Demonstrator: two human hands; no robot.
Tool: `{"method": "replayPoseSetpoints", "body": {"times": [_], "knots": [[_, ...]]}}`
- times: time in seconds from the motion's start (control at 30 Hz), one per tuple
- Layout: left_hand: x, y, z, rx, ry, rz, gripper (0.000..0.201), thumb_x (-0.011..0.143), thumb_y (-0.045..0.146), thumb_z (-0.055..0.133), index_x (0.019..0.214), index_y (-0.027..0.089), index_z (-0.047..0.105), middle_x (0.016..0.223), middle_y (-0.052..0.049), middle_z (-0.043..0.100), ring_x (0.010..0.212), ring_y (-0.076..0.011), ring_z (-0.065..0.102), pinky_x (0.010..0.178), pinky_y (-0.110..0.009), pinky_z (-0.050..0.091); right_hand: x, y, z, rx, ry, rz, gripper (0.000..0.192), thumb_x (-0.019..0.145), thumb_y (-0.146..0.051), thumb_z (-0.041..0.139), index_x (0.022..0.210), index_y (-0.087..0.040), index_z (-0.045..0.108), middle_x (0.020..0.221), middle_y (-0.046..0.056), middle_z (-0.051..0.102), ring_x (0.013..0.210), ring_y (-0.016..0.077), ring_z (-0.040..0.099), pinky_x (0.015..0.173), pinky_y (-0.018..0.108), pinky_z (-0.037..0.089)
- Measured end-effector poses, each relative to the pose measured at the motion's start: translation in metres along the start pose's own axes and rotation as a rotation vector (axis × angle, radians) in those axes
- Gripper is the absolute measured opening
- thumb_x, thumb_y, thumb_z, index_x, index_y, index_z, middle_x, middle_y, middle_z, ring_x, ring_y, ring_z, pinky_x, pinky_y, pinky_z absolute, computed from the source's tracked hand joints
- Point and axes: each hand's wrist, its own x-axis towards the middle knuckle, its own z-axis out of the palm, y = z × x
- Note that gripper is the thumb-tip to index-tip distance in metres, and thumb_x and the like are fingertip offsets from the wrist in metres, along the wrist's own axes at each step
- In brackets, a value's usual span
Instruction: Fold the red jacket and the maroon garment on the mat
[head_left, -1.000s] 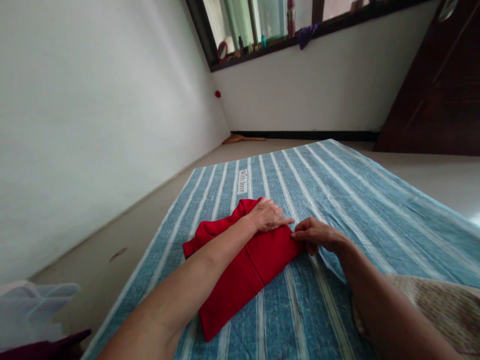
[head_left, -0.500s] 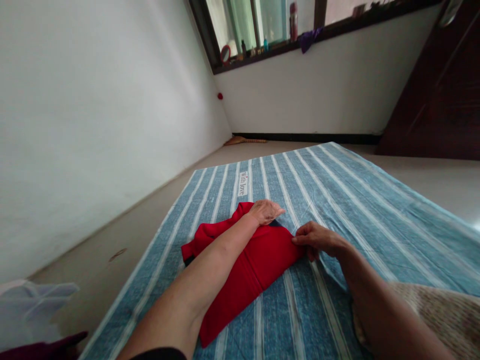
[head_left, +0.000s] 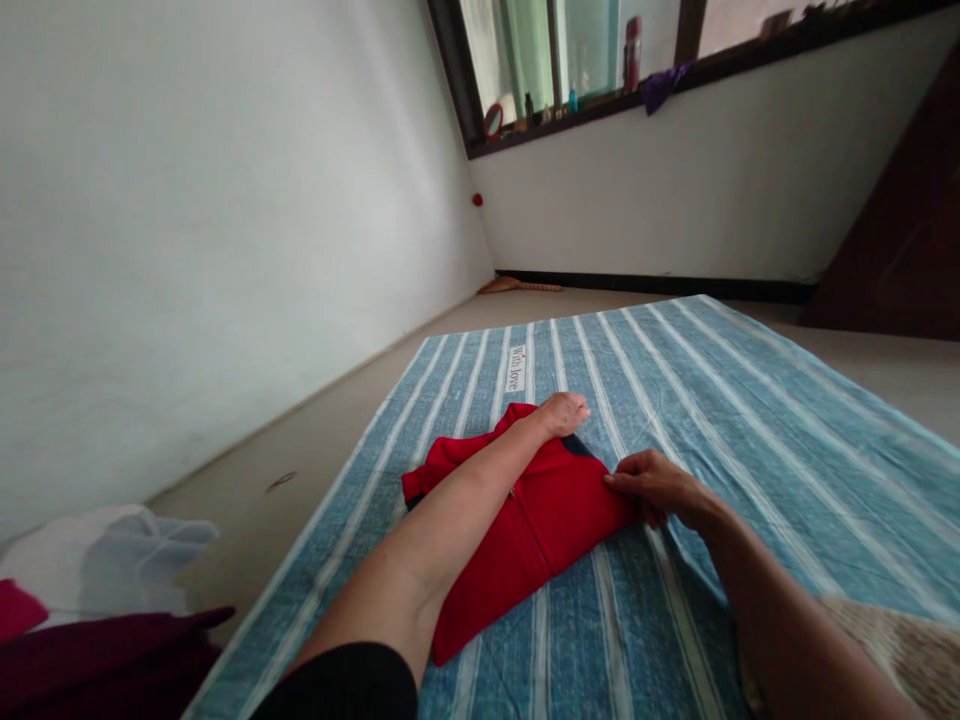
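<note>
A red zip jacket (head_left: pixel 555 515) with dark trim lies folded on the blue striped bed cover (head_left: pixel 637 620). My left forearm crosses over it. At the jacket's far edge, beside a dark patch of the fabric, my left hand (head_left: pixel 566 413) is closed with its fingers curled; the cloth in its grasp is mostly hidden by the hand. My right hand (head_left: pixel 660 487) pinches the jacket's right edge between thumb and fingers. A short zip line runs across the red cloth between my arms.
A beige woven cloth (head_left: pixel 885 640) lies at the lower right. Dark maroon fabric (head_left: pixel 112 660) and a whitish translucent bag (head_left: pixel 142 560) sit at the lower left. Beyond the bed, a broom (head_left: pixel 517 285) rests on the floor by the wall. Bottles and a mirror (head_left: pixel 493 121) line the windowsill.
The view has swung slightly left, so everything sits farther right. My left hand's fingers are more curled at the far edge. My right hand keeps its pinch on the jacket.
</note>
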Motion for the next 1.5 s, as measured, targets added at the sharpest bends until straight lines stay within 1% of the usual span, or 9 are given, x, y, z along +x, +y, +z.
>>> {"method": "replayPoseSetpoints", "body": {"times": [0.17, 0.27, 0.33, 0.47, 0.6, 0.73, 0.9, 1.13, 1.5], "knots": [[-0.018, 0.007, -0.045, -0.076, 0.158, 0.002, 0.023, 0.089, 0.024, 0.044, 0.093, 0.014, 0.064, 0.092, -0.004, 0.067, 0.088, -0.0166, 0.061, 0.081, -0.027, 0.045, 0.002, -0.003, 0.000, -0.054, 0.344, -0.158, 0.036, 0.074, -0.054, 0.054, 0.077, -0.018, 0.059, 0.056, 0.001, 0.058, 0.049, 0.0160, 0.056, 0.044, 0.026, 0.042], [-0.056, 0.002, -0.065, -0.111, 0.203, 0.023, 0.020, 0.087, 0.026, 0.047, 0.091, 0.016, 0.063, 0.091, -0.003, 0.068, 0.088, -0.0162, 0.061, 0.081, -0.026, 0.045, 0.000, -0.011, 0.008, -0.088, 0.538, -0.295, 0.035, 0.077, -0.050, 0.051, 0.091, -0.020, 0.060, 0.090, 0.007, 0.066, 0.081, 0.0213, 0.062, 0.071, 0.032, 0.049], [-0.092, -0.004, -0.067, -0.155, 0.286, 0.028, 0.018, 0.085, 0.025, 0.048, 0.090, 0.017, 0.063, 0.094, -0.004, 0.068, 0.092, -0.0172, 0.061, 0.086, -0.028, 0.045, 0.000, -0.015, 0.019, -0.183, 0.545, -0.440, 0.035, 0.081, -0.046, 0.049, 0.102, -0.021, 0.060, 0.110, 0.009, 0.063, 0.100, 0.0237, 0.059, 0.087, 0.036, 0.046], [-0.167, -0.014, -0.047, -0.207, 0.501, -0.130, 0.015, 0.083, 0.025, 0.048, 0.088, 0.020, 0.061, 0.105, -0.007, 0.066, 0.105, -0.0198, 0.058, 0.097, -0.033, 0.041, 0.008, -0.012, 0.045, -0.588, 0.436, -0.662, 0.044, 0.090, -0.043, 0.038, 0.125, -0.020, 0.051, 0.134, 0.011, 0.049, 0.126, 0.0245, 0.041, 0.105, 0.043, 0.032], [-0.228, -0.024, -0.012, -0.211, 0.700, -0.342, 0.019, 0.084, 0.028, 0.048, 0.095, 0.020, 0.060, 0.113, -0.009, 0.063, 0.113, -0.0211, 0.054, 0.102, -0.037, 0.039, 0.017, 0.000, 0.056, -0.799, 0.399, -0.593, 0.052, 0.093, -0.047, 0.032, 0.130, -0.014, 0.046, 0.136, 0.015, 0.046, 0.128, 0.0261, 0.040, 0.105, 0.045, 0.032], [-0.265, -0.038, 0.017, -0.290, 0.847, -0.586, 0.021, 0.083, 0.033, 0.048, 0.093, 0.019, 0.060, 0.110, -0.009, 0.064, 0.108, -0.0220, 0.058, 0.096, -0.037, 0.044, 0.018, 0.002, 0.054, -0.830, 0.448, -0.601, 0.050, 0.093, -0.048, 0.031, 0.131, -0.018, 0.045, 0.135, 0.014, 0.047, 0.127, 0.0260, 0.041, 0.104, 0.047, 0.034], [-0.271, -0.054, 0.033, -0.467, 0.804, -0.793, 0.028, 0.082, 0.035, 0.049, 0.101, 0.018, 0.060, 0.102, -0.008, 0.068, 0.096, -0.0231, 0.064, 0.083, -0.035, 0.052, 0.025, -0.018, 0.062, -0.843, 0.473, -0.620, 0.058, 0.092, -0.052, 0.029, 0.134, -0.014, 0.040, 0.139, 0.017, 0.042, 0.130, 0.0277, 0.037, 0.106, 0.047, 0.031], [-0.248, -0.069, 0.048, -0.341, 0.785, -0.746, 0.030, 0.083, 0.021, 0.048, 0.110, 0.018, 0.060, 0.111, -0.009, 0.066, 0.106, -0.0227, 0.059, 0.096, -0.039, 0.044, 0.042, -0.022, 0.073, -0.793, 0.370, -0.512, 0.068, 0.090, -0.059, 0.029, 0.137, -0.011, 0.036, 0.141, 0.020, 0.038, 0.132, 0.0298, 0.033, 0.107, 0.048, 0.029], [-0.247, -0.069, 0.052, -0.408, 0.819, -0.796, 0.029, 0.086, 0.027, 0.047, 0.110, 0.019, 0.061, 0.111, -0.008, 0.066, 0.105, -0.0213, 0.060, 0.092, -0.035, 0.047, 0.040, -0.017, 0.073, -0.767, 0.396, -0.504, 0.068, 0.089, -0.061, 0.030, 0.136, -0.012, 0.039, 0.142, 0.019, 0.037, 0.132, 0.0303, 0.032, 0.107, 0.048, 0.029]]}}
